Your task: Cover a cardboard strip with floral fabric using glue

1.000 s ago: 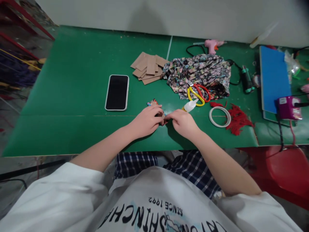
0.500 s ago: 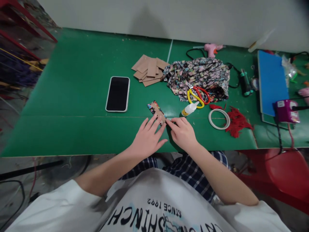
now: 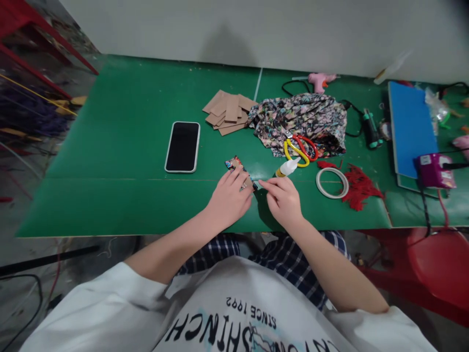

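Both hands: my left hand [image 3: 229,198] presses, right hand [image 3: 283,198] pinches the small fabric-wrapped cardboard piece [image 3: 240,170].
Surface: flat green table top [image 3: 120,146].
Room: plain grey wall [image 3: 234,29] behind.

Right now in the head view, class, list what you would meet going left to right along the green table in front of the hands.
phone → fabric-wrapped card piece under the left hand → right hand → tape ring → red tassel threads → purple device

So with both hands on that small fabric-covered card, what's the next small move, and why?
Probably press the near fabric edge down: the left hand pins the fabric-covered card flat on the green table, while the right hand fingertips pinch its near end, glue bottle beside.
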The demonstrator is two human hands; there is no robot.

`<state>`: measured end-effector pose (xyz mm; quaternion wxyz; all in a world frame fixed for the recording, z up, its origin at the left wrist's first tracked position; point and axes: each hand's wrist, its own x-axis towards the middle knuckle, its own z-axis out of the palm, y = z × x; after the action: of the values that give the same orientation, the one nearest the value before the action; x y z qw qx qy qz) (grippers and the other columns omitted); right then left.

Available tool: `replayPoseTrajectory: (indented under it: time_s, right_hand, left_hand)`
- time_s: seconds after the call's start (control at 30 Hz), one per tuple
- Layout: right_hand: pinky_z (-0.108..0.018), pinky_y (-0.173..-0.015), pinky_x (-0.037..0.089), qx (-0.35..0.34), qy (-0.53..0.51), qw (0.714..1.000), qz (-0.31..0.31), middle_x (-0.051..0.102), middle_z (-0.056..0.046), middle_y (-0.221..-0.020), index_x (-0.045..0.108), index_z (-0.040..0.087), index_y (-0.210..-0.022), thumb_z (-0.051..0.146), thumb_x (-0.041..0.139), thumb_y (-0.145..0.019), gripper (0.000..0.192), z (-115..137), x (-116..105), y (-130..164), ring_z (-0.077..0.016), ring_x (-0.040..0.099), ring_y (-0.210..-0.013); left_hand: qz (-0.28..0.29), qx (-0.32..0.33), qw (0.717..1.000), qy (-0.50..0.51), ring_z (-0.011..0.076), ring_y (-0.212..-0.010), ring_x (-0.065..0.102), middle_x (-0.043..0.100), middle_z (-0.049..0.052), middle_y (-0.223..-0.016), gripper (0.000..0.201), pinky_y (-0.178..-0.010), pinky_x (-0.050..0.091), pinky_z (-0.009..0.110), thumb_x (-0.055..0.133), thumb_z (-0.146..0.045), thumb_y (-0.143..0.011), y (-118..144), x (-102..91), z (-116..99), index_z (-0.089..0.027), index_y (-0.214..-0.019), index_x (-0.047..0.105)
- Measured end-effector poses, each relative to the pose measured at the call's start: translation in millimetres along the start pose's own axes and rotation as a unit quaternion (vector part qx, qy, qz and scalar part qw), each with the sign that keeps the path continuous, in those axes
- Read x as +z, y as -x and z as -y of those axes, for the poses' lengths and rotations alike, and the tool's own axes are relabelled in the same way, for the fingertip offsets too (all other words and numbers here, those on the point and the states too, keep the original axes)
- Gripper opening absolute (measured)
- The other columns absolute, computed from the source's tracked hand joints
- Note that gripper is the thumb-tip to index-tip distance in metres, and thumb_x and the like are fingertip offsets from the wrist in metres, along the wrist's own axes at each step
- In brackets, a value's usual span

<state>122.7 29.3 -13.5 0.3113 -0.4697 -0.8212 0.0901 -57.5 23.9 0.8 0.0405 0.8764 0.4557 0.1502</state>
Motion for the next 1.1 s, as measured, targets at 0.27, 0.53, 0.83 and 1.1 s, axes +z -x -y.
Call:
replayPoseTrajectory:
  time_s: [0.27, 0.53, 0.83, 1.1]
  right_hand:
    - [-0.036, -0.076, 0.043, -0.060, 0.112, 0.988, 0.087, 0.064, -0.010, -0.097, 0.063, 0.013, -0.108, 0.014, 0.043, -0.083, 0.032, 5, 7, 9, -0.0222, 0.047, -0.088]
    - [-0.034, -0.077, 0.039, -0.144, 0.186, 0.966, 0.109, 0.063, -0.008, -0.086, 0.065, 0.014, -0.083, 0.012, 0.041, -0.086, 0.024, 12, 8, -6, -0.0213, 0.047, -0.091]
    - [-0.030, -0.071, 0.046, -0.061, 0.046, 0.994, 0.084, 0.068, -0.004, -0.075, 0.067, 0.017, -0.074, 0.003, 0.044, -0.076, 0.026, 0, 6, -18, -0.0171, 0.057, -0.077]
    - [-0.037, -0.080, 0.048, -0.095, 0.039, 0.993, 0.056, 0.068, -0.007, -0.098, 0.067, 0.016, -0.099, 0.007, 0.043, -0.080, 0.031, 4, 11, 3, -0.0207, 0.054, -0.093]
  left_hand:
    - [-0.030, -0.038, 0.989, 0.141, 0.0194, -0.106, 0.052, 0.058, 0.007, -0.099, 0.014, -0.100, 0.038, 0.037, 0.047, -0.017, -0.084, -23, 4.2, 22, -0.014, -0.085, 0.060]
    - [-0.031, -0.112, 0.987, 0.107, 0.0231, -0.120, 0.044, 0.054, 0.010, -0.118, 0.032, -0.104, 0.035, 0.041, 0.044, -0.018, -0.085, -22, -4.2, 50, -0.012, -0.117, 0.048]
    - [-0.026, -0.149, 0.984, 0.095, 0.0256, -0.125, 0.041, 0.050, 0.013, -0.127, 0.041, -0.104, 0.035, 0.043, 0.041, -0.019, -0.086, -11, 3.9, 41, -0.011, -0.126, 0.041]
    - [-0.026, -0.158, 0.982, 0.102, 0.0253, -0.124, 0.041, 0.048, 0.014, -0.130, 0.044, -0.104, 0.035, 0.041, 0.041, -0.016, -0.086, -10, 3.9, 39, -0.008, -0.129, 0.039]
